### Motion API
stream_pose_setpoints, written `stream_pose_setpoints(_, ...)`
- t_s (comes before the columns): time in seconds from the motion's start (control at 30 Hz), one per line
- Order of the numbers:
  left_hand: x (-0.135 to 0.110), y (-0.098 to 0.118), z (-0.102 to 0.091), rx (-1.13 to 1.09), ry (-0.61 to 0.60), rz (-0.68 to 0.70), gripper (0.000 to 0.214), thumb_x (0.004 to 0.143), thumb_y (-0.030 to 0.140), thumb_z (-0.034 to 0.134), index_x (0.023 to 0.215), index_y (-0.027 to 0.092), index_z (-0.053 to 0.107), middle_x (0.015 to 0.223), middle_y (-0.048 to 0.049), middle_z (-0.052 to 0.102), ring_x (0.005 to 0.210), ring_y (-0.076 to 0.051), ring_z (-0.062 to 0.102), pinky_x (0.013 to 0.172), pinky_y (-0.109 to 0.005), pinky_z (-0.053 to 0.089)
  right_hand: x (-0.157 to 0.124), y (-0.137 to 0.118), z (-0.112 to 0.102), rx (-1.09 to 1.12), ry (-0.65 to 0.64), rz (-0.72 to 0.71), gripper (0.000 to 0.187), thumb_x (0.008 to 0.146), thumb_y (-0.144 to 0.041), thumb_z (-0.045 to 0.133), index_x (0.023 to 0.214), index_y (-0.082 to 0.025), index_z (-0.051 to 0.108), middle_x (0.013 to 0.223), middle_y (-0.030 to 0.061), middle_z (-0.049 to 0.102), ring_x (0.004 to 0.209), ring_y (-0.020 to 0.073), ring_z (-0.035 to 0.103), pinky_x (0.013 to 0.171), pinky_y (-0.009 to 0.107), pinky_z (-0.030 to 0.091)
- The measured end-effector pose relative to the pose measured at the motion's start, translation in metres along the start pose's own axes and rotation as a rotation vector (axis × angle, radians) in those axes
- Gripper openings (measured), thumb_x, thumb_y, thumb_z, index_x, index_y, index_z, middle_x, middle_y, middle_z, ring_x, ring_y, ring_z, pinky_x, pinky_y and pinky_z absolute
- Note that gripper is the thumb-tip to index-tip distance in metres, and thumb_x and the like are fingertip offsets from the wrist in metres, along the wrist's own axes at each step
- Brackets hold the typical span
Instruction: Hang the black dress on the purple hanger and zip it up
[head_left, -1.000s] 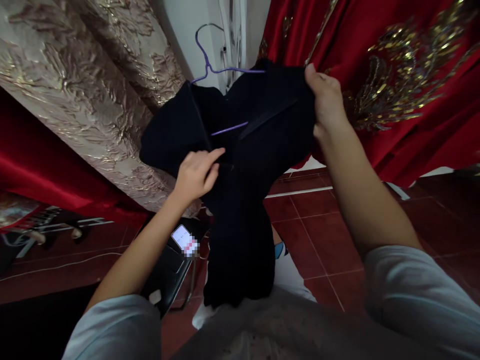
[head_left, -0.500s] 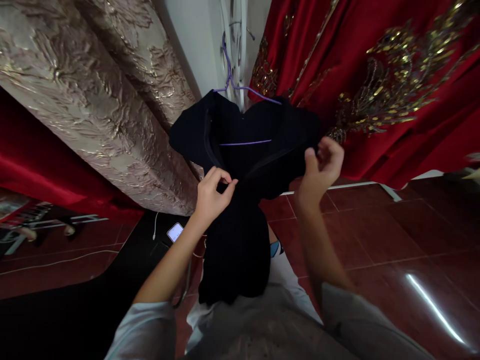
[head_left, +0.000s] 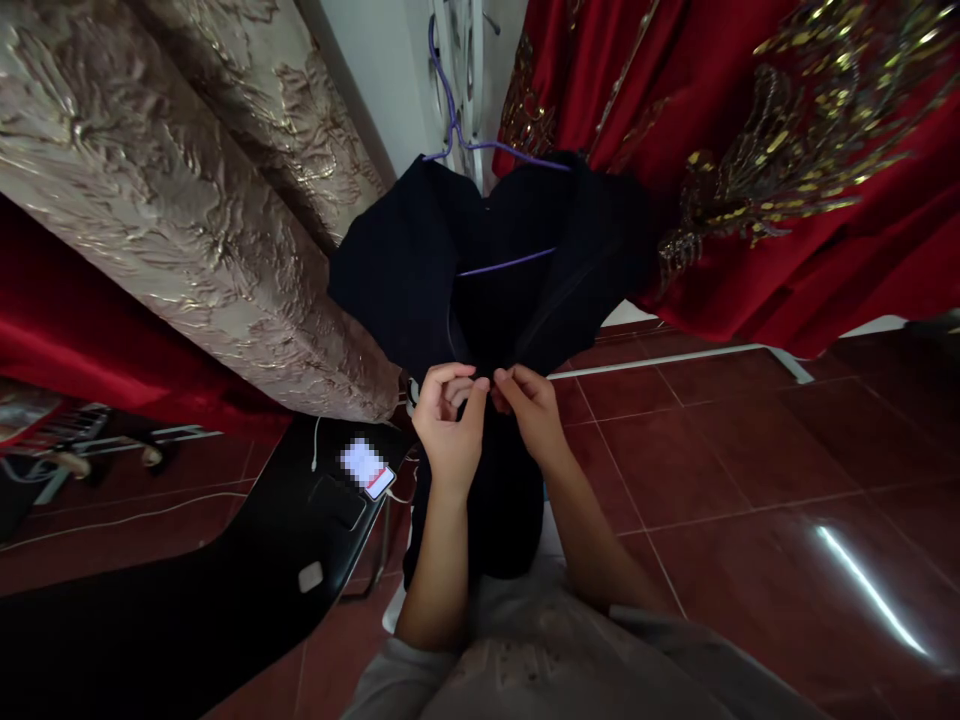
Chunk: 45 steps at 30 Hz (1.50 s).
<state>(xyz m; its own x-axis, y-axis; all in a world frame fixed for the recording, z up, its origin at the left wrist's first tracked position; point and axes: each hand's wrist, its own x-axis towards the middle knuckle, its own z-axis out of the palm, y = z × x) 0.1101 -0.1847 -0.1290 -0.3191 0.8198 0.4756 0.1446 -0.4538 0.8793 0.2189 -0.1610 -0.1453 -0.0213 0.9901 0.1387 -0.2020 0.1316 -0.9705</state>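
Note:
A dark navy, V-necked garment (head_left: 401, 265) hangs before me on a purple hanger (head_left: 517, 152), its lower part draping down toward my lap. The hanger's bottom bar crosses the open neck. At the base of the neckline my left hand (head_left: 452, 430) is closed, thumb and fingers pinching the garment's front. Right beside it, my right hand (head_left: 531, 415) pinches the other side of the front, the two sets of fingertips almost touching. Whatever small part lies between the fingertips is too dark to make out.
Textured beige-gold cloth (head_left: 217, 230) hangs at left, and red fabric with gold sequins (head_left: 750, 230) at right. A black table (head_left: 247, 570) at lower left carries a lit phone (head_left: 380, 483) on a cable and a small white case (head_left: 310, 576). A white rack foot (head_left: 791, 368) stands on the red tiles.
My right hand has come left and down from the garment's right side to meet my left hand at the neckline's base. My left hand has shifted slightly right and down.

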Motion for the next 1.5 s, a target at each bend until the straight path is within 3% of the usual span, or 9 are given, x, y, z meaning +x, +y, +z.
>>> stream_pose_setpoints(0.17, 0.0, -0.021, -0.006, 0.129, -0.008, 0.051, 0.039, 0.096, 0.019, 0.051, 0.131, 0.032, 0.041, 0.12, -0.0095, 0.061, 0.105, -0.019, 0.071, 0.088, -0.037, 0.064, -0.005, 0.005, 0.005, -0.002, 0.01, 0.042, 0.043, 0.092, -0.049, 0.068, 0.063, -0.019, 0.054, 0.057, -0.003, 0.051, 0.053, 0.0096, 0.043, 0.056, 0.026, 0.036)
stream_pose_setpoints(0.3, 0.002, -0.039, -0.017, 0.098, -0.294, -0.022, 0.027, 0.093, 0.015, 0.056, 0.117, 0.027, 0.056, 0.107, -0.0068, 0.068, 0.103, -0.021, 0.071, 0.091, -0.038, 0.062, -0.005, 0.01, 0.007, -0.005, -0.031, 0.065, 0.044, 0.092, -0.042, 0.066, 0.06, -0.019, 0.05, 0.055, -0.0033, 0.05, 0.052, 0.009, 0.042, 0.058, 0.026, 0.036)
stream_pose_setpoints(0.37, 0.002, -0.04, -0.02, 0.095, -0.341, -0.048, 0.013, 0.095, 0.016, 0.059, 0.104, 0.025, 0.063, 0.097, -0.0047, 0.069, 0.096, -0.021, 0.07, 0.09, -0.039, 0.059, -0.006, 0.011, 0.006, -0.013, -0.027, 0.042, 0.042, 0.094, -0.043, 0.066, 0.063, -0.018, 0.053, 0.056, -0.0037, 0.048, 0.054, 0.0091, 0.042, 0.058, 0.025, 0.036)
stream_pose_setpoints(0.5, 0.003, -0.033, -0.019, 0.155, -0.291, 0.01, 0.011, 0.097, 0.017, 0.061, 0.086, 0.02, 0.063, 0.084, -0.0022, 0.064, 0.083, -0.017, 0.064, 0.078, -0.031, 0.052, -0.01, 0.013, 0.003, -0.084, -0.028, 0.003, 0.039, 0.094, -0.05, 0.066, 0.073, -0.019, 0.055, 0.063, -0.0037, 0.049, 0.058, 0.0096, 0.045, 0.057, 0.024, 0.036)
stream_pose_setpoints(0.77, 0.002, -0.029, -0.019, 0.204, -0.197, 0.075, 0.013, 0.097, 0.012, 0.059, 0.088, 0.018, 0.066, 0.087, -0.0024, 0.064, 0.085, -0.015, 0.061, 0.079, -0.028, 0.048, -0.013, 0.019, 0.0, -0.174, -0.024, 0.009, 0.029, 0.094, -0.048, 0.066, 0.103, -0.023, 0.053, 0.075, -0.0023, 0.059, 0.066, 0.0137, 0.057, 0.058, 0.025, 0.042)
stream_pose_setpoints(1.1, -0.001, -0.029, -0.016, 0.181, -0.215, 0.057, 0.014, 0.096, 0.01, 0.06, 0.095, 0.019, 0.071, 0.094, -0.0039, 0.068, 0.091, -0.017, 0.065, 0.083, -0.03, 0.051, -0.011, 0.006, -0.005, -0.178, -0.075, 0.023, 0.022, 0.095, -0.037, 0.06, 0.083, -0.02, 0.055, 0.061, -0.0045, 0.051, 0.054, 0.0096, 0.047, 0.052, 0.024, 0.034)
stream_pose_setpoints(1.23, 0.001, -0.028, -0.019, 0.18, -0.259, 0.051, 0.015, 0.095, 0.01, 0.062, 0.103, 0.02, 0.069, 0.098, -0.0041, 0.067, 0.093, -0.017, 0.065, 0.086, -0.031, 0.052, -0.013, -0.001, -0.005, -0.093, -0.099, 0.059, 0.024, 0.09, -0.04, 0.067, 0.082, -0.018, 0.064, 0.058, -0.0032, 0.056, 0.052, 0.0098, 0.051, 0.053, 0.023, 0.038)
stream_pose_setpoints(1.33, 0.002, -0.029, -0.019, 0.194, -0.247, 0.082, 0.007, 0.096, 0.014, 0.064, 0.099, 0.02, 0.068, 0.096, -0.0041, 0.066, 0.094, -0.018, 0.064, 0.086, -0.031, 0.05, -0.013, -0.003, -0.005, -0.077, -0.1, 0.077, 0.026, 0.086, -0.042, 0.071, 0.081, -0.017, 0.068, 0.057, -0.0023, 0.058, 0.051, 0.0094, 0.05, 0.05, 0.023, 0.035)
stream_pose_setpoints(1.5, 0.006, -0.052, -0.003, 0.18, -0.196, 0.082, 0.006, 0.099, 0.021, 0.06, 0.095, 0.019, 0.064, 0.089, -0.0038, 0.066, 0.085, -0.018, 0.064, 0.081, -0.029, 0.049, 0.026, -0.035, 0.001, -0.006, -0.006, 0.03, 0.02, 0.08, -0.034, 0.074, 0.073, -0.016, 0.069, 0.051, -0.0052, 0.048, 0.045, 0.0057, 0.036, 0.046, 0.023, 0.026)
